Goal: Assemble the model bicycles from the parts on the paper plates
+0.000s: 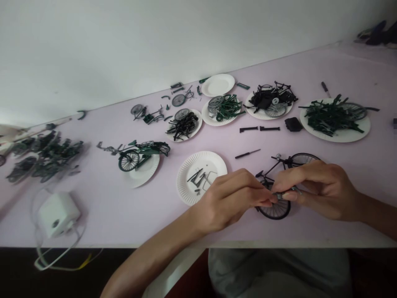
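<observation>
My left hand (231, 198) and my right hand (324, 190) meet near the table's front edge, fingers pinched together. Between their fingertips is a small grey part (280, 195), mostly covered, so its exact kind does not show. Beneath and behind the hands lies a black model bicycle (273, 167), its wheels partly hidden by my fingers. Left of my left hand sits a white paper plate (182, 178) holding a few small dark and silver parts. A small screwdriver (247, 154) lies just beyond my left hand.
Along the back stand several paper plates, one heaped with green parts (335, 118), another with black parts (273, 99). A green model bicycle (139, 155) rests over a plate on the left. At far left are a blurred pile of models (56, 157) and a white adapter (58, 213) with cables.
</observation>
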Motion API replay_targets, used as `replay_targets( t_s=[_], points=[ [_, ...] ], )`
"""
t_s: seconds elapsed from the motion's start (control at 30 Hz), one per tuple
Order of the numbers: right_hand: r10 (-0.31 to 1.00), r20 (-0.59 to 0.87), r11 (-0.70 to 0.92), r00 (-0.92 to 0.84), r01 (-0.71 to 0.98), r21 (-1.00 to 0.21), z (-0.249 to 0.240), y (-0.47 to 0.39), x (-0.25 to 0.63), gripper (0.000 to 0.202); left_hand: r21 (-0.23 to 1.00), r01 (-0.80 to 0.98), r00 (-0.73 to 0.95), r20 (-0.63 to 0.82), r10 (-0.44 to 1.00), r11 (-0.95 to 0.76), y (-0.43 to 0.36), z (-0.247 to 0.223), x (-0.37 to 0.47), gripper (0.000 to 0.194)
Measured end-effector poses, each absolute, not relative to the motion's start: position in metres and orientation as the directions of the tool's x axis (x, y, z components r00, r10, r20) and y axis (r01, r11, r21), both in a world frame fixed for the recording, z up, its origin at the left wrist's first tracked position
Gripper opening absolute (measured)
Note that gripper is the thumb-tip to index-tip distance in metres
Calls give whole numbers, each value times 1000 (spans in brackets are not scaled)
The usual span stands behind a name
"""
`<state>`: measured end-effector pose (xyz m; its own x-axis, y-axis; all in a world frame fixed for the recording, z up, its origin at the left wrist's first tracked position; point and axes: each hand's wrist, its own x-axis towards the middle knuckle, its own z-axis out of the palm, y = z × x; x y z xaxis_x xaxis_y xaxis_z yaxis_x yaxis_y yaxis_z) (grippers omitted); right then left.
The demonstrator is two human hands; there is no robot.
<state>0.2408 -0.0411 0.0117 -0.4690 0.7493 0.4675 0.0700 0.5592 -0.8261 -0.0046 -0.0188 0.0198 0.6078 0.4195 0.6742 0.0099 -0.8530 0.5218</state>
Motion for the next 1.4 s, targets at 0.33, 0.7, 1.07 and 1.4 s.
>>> replay_targets(
  t_s=[0.33, 0.7, 1.07, 1.4],
  points=[
    [507, 640, 854, -577, 236, -464, 29, -45, 244, 34, 697, 58, 676, 500, 542, -715, -20, 30, -5, 34],
    [457, 551, 884, -699, 288, -368, 21, -43, 254, 25, 461, 277, 859, 274, 432, -843, -18, 35, -8, 28],
    [478, 517, 867, -710, 289, -406, 14, -39, 253, 25, 476, 273, 889, 208, 409, -836, -15, 30, -7, 24],
    [460, 523, 876, -717, 271, -399, 17, -40, 246, 19, 272, 247, 925, 220, 310, -930, -7, 30, -12, 28]
  ],
)
